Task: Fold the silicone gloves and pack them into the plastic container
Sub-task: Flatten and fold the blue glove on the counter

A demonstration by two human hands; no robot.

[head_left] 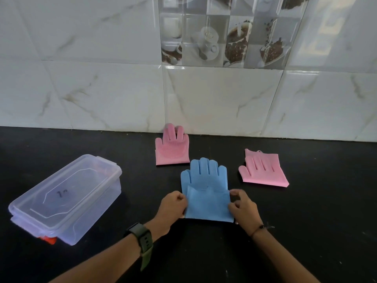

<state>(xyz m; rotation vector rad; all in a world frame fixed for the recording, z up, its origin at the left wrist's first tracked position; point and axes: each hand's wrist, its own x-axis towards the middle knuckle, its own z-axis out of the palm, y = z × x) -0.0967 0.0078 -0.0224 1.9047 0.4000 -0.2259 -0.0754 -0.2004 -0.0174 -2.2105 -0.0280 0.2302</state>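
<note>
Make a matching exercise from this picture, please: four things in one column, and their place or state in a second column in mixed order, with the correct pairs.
Things:
1. blue glove
2. pink glove with bristles showing
3. pink glove with fingers folded over
4. plastic container

Places or states:
A. lid on, far left on the counter
B. lies next to the wall, fingers pointing to the tiles
C. held at both edges by the left hand and the right hand, cuff folded up
D. right of the blue glove, nobody touches it

Pairs: 1-C, 2-B, 3-D, 4-A
</note>
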